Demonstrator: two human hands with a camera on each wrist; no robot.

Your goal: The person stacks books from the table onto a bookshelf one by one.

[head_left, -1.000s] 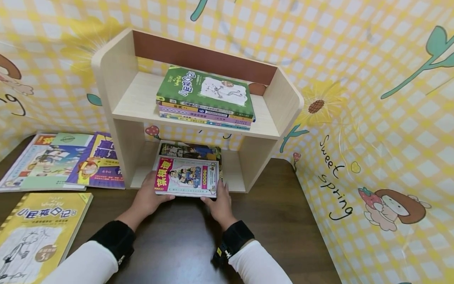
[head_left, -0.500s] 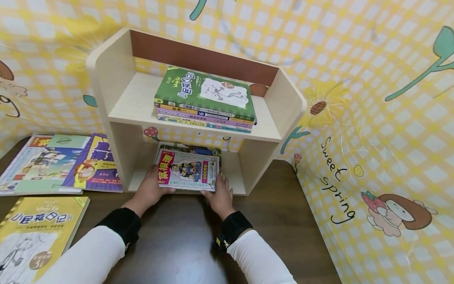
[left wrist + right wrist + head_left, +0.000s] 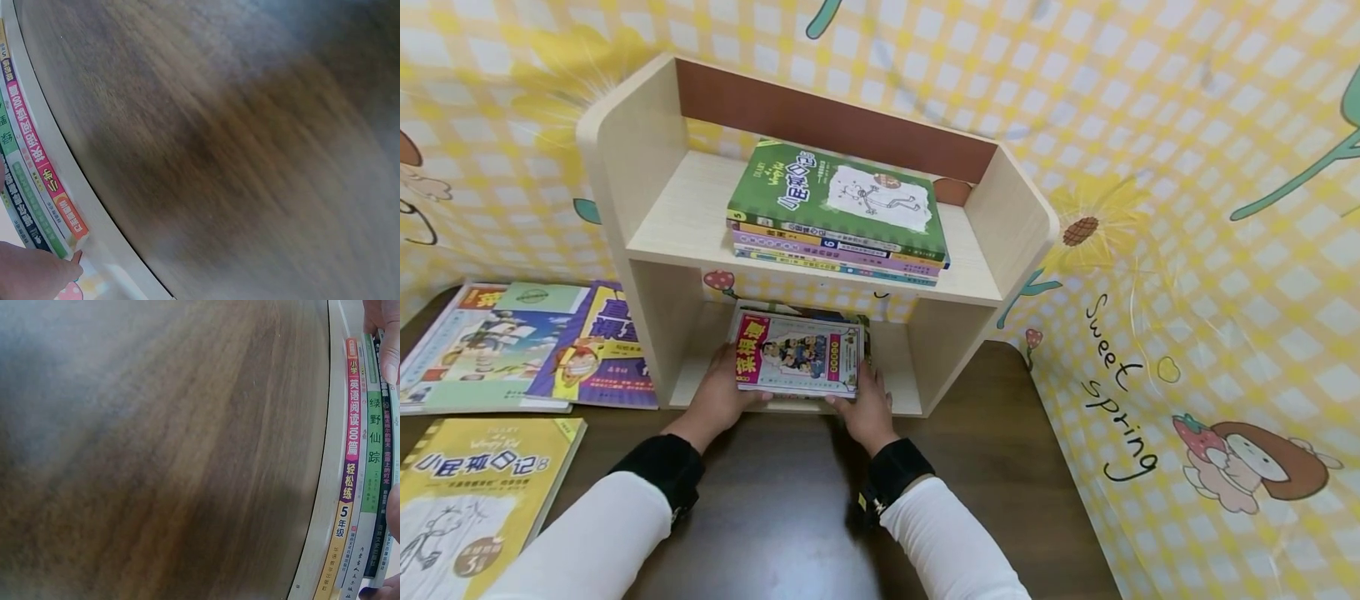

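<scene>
On the lower shelf of the wooden bookshelf, a white-covered book with a pink title block tops a stack. My left hand grips its left end, thumb along the front edge. My right hand holds the right end likewise. Below it, the right wrist view shows a green-spined book and a pink-and-yellow-spined book. At that view's right edge the fingers touch the stack's end. The left wrist view has a thumb by the spines. A darker book behind is mostly covered.
A book pile topped by a green book lies on the upper shelf. Left of the bookshelf are a blue-and-green book, a purple book and a yellow book on the dark table. Patterned cloth hangs around.
Both hands have pushed the white-covered book deeper into the lower shelf, over the stack, covering more of the darker book behind. The head view has shifted slightly.
</scene>
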